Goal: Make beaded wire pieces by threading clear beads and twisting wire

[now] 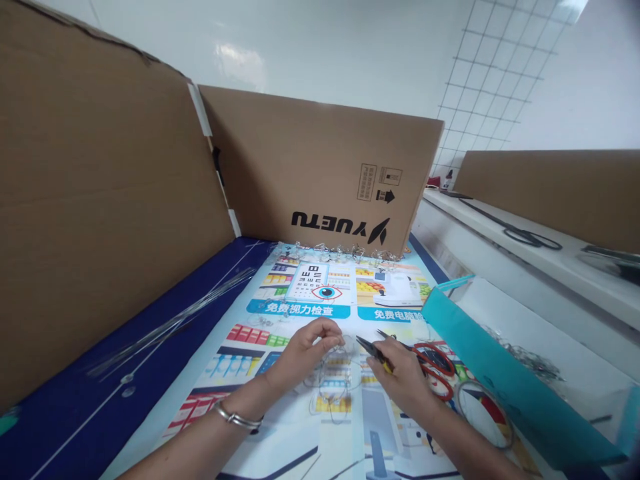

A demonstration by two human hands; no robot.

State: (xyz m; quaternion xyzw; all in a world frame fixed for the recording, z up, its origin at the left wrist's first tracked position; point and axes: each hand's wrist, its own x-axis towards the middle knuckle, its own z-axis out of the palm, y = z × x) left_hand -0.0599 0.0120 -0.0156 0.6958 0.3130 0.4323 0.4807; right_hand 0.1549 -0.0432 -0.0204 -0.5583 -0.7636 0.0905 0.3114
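Observation:
My left hand [316, 341] is closed, its thumb and fingertips pinching a thin looped wire piece [336, 400]. The loops spread below the fingers over the printed sheet, and their exact shape is hard to make out. Just to the right, my right hand [400, 373] is wrapped round pliers [373, 349] with dark pointed jaws and some yellow on the handle. Those jaws point toward the left fingertips, a short gap away. Beside the right hand lie scissors [436, 363] with red handles, partly hidden by it.
A teal box [480, 340] at right holds a heap of metal wire pieces [533, 360]. A round clear object [485, 413] lies beside it. Small wire pieces [340, 253] line the foot of the cardboard wall [320, 167]. Long thin wires [175, 323] lie at left.

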